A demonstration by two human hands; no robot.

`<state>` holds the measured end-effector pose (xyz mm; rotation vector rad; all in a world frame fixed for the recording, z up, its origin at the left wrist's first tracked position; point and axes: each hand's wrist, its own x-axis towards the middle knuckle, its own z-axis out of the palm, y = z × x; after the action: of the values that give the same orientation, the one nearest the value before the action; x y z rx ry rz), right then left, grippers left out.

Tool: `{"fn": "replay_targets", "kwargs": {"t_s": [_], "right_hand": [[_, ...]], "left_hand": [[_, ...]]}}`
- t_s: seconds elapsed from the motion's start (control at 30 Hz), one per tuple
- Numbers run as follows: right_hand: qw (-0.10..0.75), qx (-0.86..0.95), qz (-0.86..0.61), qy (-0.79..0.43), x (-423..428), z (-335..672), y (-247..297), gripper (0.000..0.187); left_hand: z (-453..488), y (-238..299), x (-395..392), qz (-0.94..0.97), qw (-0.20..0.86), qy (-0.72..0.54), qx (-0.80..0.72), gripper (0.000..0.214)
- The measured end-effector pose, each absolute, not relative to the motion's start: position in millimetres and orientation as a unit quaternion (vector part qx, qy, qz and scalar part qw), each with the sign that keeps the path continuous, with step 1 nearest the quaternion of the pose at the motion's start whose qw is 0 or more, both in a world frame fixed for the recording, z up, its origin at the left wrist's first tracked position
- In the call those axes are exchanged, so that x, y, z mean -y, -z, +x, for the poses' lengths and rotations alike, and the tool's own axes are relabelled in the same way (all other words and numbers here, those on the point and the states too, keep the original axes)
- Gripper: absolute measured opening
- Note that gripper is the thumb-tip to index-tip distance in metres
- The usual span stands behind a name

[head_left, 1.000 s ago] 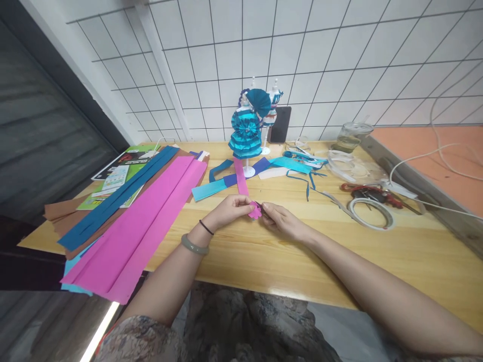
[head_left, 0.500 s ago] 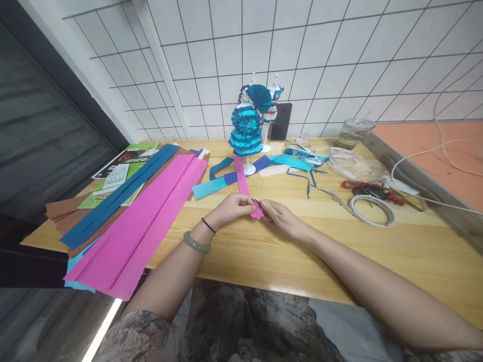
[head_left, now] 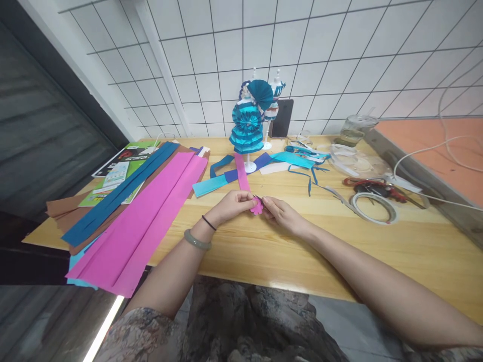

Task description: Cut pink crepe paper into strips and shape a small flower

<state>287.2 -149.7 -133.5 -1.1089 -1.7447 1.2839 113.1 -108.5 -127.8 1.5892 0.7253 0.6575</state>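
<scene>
My left hand (head_left: 241, 203) pinches a small pink paper flower (head_left: 257, 207) with a scalloped edge, just above the wooden table. In my right hand (head_left: 278, 211) are small dark scissors (head_left: 259, 198), their pointed tips at the flower's upper edge; most of the handle is hidden by my fingers. Beyond my left hand lies a pink paper strip (head_left: 242, 173). It runs toward the base of a small white dress stand that wears a blue pleated paper dress (head_left: 247, 128).
Long pink paper sheets (head_left: 139, 221) and a blue strip (head_left: 121, 193) lie at the left. A phone (head_left: 282, 118) leans by the wall. On the right are blue scraps (head_left: 302, 158), a tape roll (head_left: 375, 208), a glass jar (head_left: 356, 130) and a white cable (head_left: 422, 151).
The scissor tips have shifted slightly along the flower, and the flower has turned a little to show more of its petals. Both hands keep their hold.
</scene>
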Motion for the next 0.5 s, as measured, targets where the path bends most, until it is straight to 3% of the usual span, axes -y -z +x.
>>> {"fn": "replay_targets", "kwargs": {"t_s": [0.5], "right_hand": [[0.356, 0.636, -0.423, -0.538, 148.4, 290.2, 137.0, 0.044]], "left_hand": [[111.1, 122.2, 108.1, 0.690, 0.583, -0.290, -0.315, 0.024]]}}
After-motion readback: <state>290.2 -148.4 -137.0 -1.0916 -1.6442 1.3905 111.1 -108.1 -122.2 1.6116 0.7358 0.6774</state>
